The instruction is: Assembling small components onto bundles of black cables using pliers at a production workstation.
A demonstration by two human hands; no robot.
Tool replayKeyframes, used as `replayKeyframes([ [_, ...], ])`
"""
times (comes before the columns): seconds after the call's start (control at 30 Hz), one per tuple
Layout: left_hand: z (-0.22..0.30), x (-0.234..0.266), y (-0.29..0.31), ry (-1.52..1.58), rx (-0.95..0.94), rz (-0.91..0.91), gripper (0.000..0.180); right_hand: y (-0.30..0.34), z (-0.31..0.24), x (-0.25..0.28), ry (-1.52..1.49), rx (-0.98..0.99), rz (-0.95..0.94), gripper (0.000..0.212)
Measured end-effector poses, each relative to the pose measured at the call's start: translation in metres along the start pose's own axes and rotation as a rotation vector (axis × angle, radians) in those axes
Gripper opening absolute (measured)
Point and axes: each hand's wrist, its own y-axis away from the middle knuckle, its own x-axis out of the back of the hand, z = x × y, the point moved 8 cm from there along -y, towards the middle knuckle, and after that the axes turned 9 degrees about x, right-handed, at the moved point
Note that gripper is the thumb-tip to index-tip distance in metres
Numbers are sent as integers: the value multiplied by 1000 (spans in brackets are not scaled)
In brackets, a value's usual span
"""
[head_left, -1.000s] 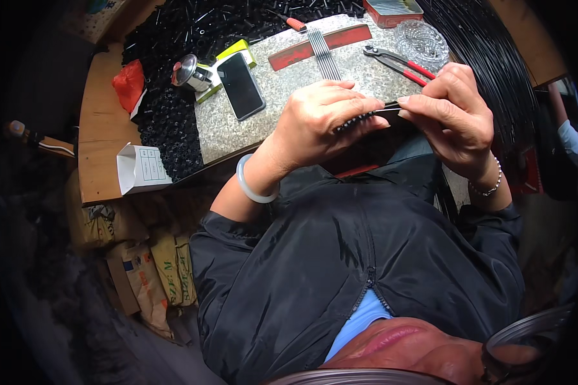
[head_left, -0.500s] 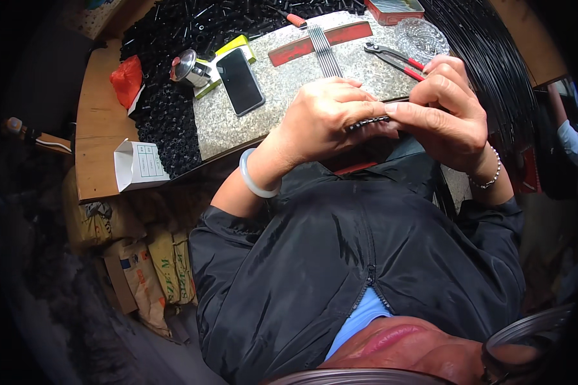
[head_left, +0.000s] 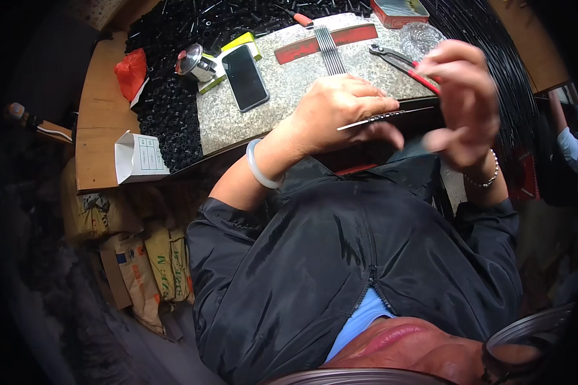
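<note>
My left hand (head_left: 347,106) is closed on a thin metal rod (head_left: 348,125) in front of the worktop's near edge. Small black pieces (head_left: 385,117) sit along the rod, and its bare ends stick out on both sides. What the pieces are is too small to tell. My right hand (head_left: 462,106) is raised to the right of the rod and apart from it. Its fingers and thumb are spread, somewhat blurred, with nothing visible between them. Red-handled pincers (head_left: 401,65) lie just beyond it. Several thin metal rods (head_left: 331,52) rest across a red bar (head_left: 293,51) past my left hand.
On the speckled slab (head_left: 221,131) lies a dark phone (head_left: 245,78), beside a metal-lidded jar (head_left: 194,61). Black small parts (head_left: 164,102) heap up at the left and back. A white carton (head_left: 138,154) stands front left. Long black strands (head_left: 488,58) fill the right side.
My right hand has let go of the rod, opened and moved up and right. The rod's bare ends now show. My left hand keeps its grip.
</note>
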Motion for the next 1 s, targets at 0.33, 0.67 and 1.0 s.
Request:
replayKeyframes([
  [0.33, -144, -90, 30, -518, 27, -412, 87, 145, 85, -96, -291, -741, 287, 52],
  [0.67, -33, -107, 24, -318, 316, -164, 80, 163, 16, 55, -398, -329, 1153, 33],
  [1.0, 56, -3, 20, -813, 151, -363, 5, 117, -65, -23, -178, -599, 68, 49],
])
